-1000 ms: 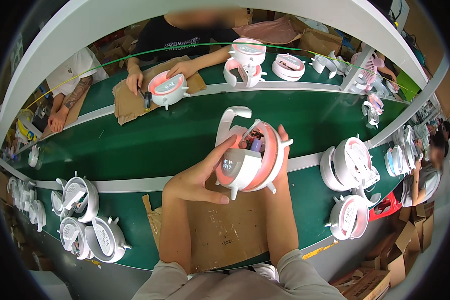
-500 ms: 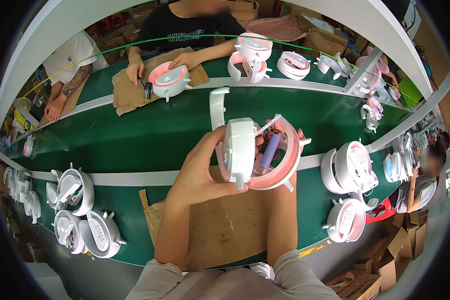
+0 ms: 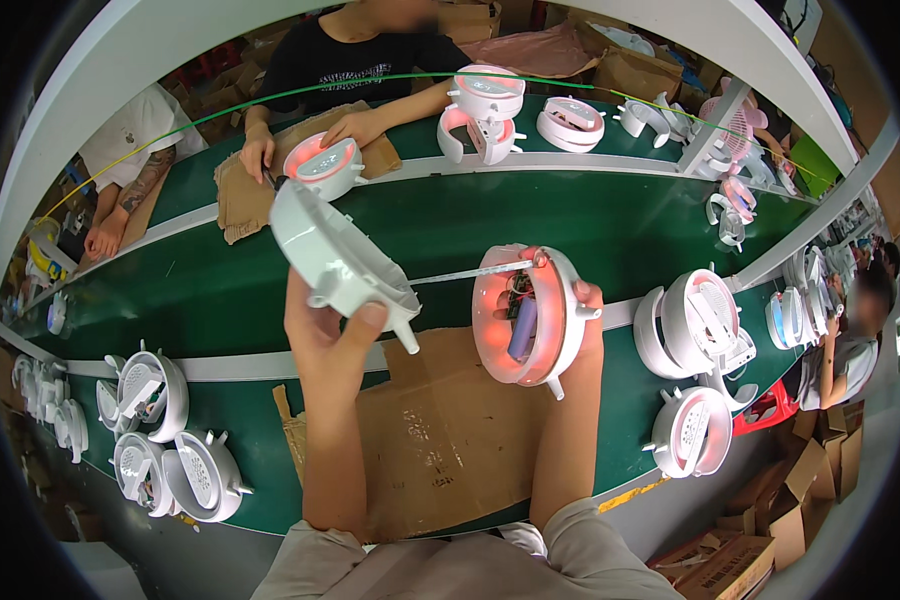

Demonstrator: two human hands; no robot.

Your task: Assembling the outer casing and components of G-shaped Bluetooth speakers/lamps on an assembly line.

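Holding | hands | white cover left, pink-lined housing right (strip between)

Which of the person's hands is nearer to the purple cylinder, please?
Right. The right hand grips the pink-lined housing that holds the purple cylinder; the left hand is farther off, to the cylinder's left, holding the white shell.
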